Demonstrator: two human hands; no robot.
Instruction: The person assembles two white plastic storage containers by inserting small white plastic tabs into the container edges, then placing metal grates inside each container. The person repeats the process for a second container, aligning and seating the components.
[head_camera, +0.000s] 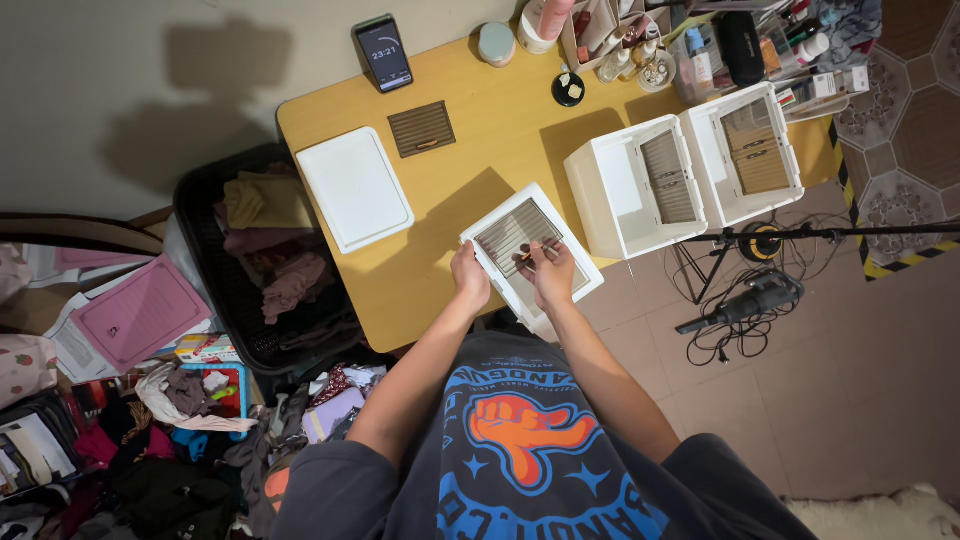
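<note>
A white square box (531, 252) with a brown slatted panel inside lies at the near edge of the yellow wooden table (470, 170). My left hand (470, 278) grips the box's near left rim. My right hand (550, 272) rests on the slatted panel, its fingers pinched on a thin brown stick (540, 248) lying across the slats. Two more white boxes (640, 185) (745, 150) with slatted brown panels stand open to the right.
A white flat lid (355, 188) and a loose brown slatted panel (421, 128) lie on the table's left part. A phone (383, 52) leans at the back edge. Jars and cosmetics (640, 40) crowd the back right. A dark laundry basket (265, 260) stands left; cables (750, 300) lie right.
</note>
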